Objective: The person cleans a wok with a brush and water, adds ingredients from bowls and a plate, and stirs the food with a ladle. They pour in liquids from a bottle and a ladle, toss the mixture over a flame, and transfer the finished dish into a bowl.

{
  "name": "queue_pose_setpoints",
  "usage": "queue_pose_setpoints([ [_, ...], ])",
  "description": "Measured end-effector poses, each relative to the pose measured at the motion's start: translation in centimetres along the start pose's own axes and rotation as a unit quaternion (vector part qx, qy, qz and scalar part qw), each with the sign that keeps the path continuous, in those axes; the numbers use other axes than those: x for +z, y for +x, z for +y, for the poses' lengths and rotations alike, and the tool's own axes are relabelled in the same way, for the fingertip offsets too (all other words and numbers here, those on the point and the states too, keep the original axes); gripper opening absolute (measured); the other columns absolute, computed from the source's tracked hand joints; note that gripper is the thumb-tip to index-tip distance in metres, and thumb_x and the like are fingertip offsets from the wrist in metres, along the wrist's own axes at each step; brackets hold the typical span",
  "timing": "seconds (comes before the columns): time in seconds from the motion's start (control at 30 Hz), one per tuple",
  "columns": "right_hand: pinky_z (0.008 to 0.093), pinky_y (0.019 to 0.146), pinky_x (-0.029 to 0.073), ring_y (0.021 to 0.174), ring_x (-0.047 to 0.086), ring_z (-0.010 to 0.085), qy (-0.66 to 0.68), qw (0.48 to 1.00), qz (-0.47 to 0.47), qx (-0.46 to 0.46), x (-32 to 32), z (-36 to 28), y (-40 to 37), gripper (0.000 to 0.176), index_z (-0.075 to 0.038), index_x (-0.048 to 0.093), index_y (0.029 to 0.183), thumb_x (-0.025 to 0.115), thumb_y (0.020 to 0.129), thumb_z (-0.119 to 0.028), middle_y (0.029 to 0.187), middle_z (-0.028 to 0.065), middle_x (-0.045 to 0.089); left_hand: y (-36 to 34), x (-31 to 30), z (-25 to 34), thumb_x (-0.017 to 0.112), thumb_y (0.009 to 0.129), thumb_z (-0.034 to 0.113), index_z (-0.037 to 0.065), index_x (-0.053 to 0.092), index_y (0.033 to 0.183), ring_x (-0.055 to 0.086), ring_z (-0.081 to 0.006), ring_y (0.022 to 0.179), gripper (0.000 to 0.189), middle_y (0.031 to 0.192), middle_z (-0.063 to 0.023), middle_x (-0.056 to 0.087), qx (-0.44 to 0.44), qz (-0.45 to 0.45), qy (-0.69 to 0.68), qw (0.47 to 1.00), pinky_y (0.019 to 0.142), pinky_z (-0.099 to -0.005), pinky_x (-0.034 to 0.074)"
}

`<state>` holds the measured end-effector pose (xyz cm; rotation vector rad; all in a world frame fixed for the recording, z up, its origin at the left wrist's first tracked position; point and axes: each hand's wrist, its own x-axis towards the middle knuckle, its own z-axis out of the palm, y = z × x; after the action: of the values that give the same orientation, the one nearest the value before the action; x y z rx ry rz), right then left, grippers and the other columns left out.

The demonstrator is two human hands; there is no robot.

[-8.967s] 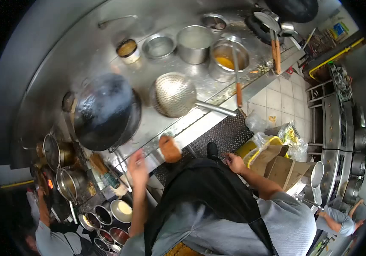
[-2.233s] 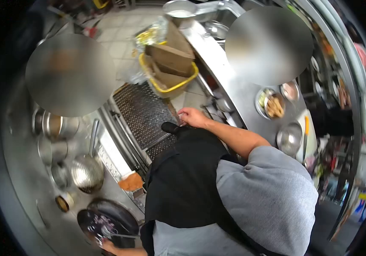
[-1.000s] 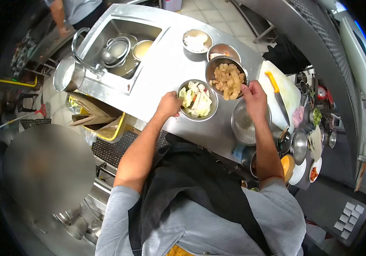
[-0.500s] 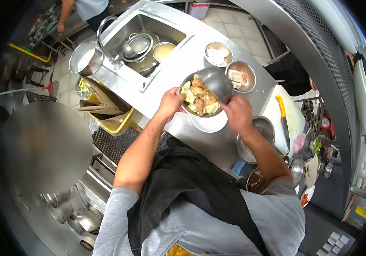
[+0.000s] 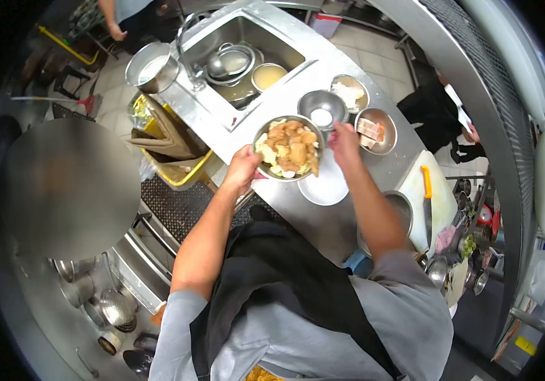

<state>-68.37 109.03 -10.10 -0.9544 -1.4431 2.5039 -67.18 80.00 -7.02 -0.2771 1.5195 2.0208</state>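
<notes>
My left hand [image 5: 244,169] grips the near left rim of a metal bowl [image 5: 256,138] heaped with cabbage pieces and brown chunks that look like meat. Closed at the near rim of a second metal bowl [image 5: 310,100] is my right hand [image 5: 346,143]. That bowl is upright, with its inside facing up and a bright round patch at its bottom. Partly under the filled bowl, a white dish [image 5: 327,185] shows on the counter. To the right stand a metal bowl with pale slices [image 5: 370,132] and another with white pieces [image 5: 348,95].
A sink [image 5: 247,32] with bowls in water lies at the far left of the steel counter. An orange-handled knife [image 5: 426,184] rests on a white cutting board [image 5: 447,197]. A yellow bin [image 5: 183,180] stands beside the counter. Another person's hand [image 5: 118,33] shows at top left.
The second bowl was tipped over the food bowl; now it is upright and farther back. The food bowl holds more brown chunks. The whole view has shifted a little.
</notes>
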Motion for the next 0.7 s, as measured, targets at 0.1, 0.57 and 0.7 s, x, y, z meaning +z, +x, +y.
queue_pose_setpoints([
  [0.1, 0.0266, 0.045, 0.043, 0.052, 0.05, 0.0097, -0.076, 0.997, -0.008, 0.023, -0.2, 1.3, 2.0, 0.017, -0.012, 0.054, 0.081, 0.066, 0.09, -0.019, 0.064, -0.0013, 0.053, -0.6, -1.0, 0.1, 0.05, 0.09, 0.001, -0.001, 0.056, 0.109, 0.069, -0.0177, 0.071, 0.02, 0.094, -0.0105, 0.067, 0.007, 0.03, -0.004, 1.0, 0.057, -0.0297, 0.061],
  [0.57, 0.028, 0.049, 0.052, 0.073, 0.052, 0.0098, -0.349, 0.878, -0.328, -0.004, 9.9, 1.1, -11.0, 0.024, -0.008, 0.058, 0.103, 0.058, 0.095, -0.03, 0.087, 0.0007, 0.054, -10.4, -7.3, 0.4, 0.053, 0.088, 0.003, 0.0, 0.058, 0.12, 0.07, -0.0167, 0.083, 0.033, 0.103, -0.0107, 0.068, 0.091, 0.116, -0.054, 0.988, 0.067, -0.0312, 0.062],
  [0.7, 0.0237, 0.047, 0.049, 0.059, 0.051, 0.0081, -0.439, 0.802, -0.405, -0.003, 15.1, 4.9, -14.1, 0.016, -0.006, 0.056, 0.087, 0.057, 0.092, -0.021, 0.075, 0.0007, 0.056, -18.2, -11.9, -1.3, 0.06, 0.089, 0.013, 0.001, 0.061, 0.114, 0.07, -0.0185, 0.081, 0.028, 0.097, -0.0105, 0.069, 0.084, 0.174, -0.017, 0.981, 0.066, -0.0336, 0.061],
])
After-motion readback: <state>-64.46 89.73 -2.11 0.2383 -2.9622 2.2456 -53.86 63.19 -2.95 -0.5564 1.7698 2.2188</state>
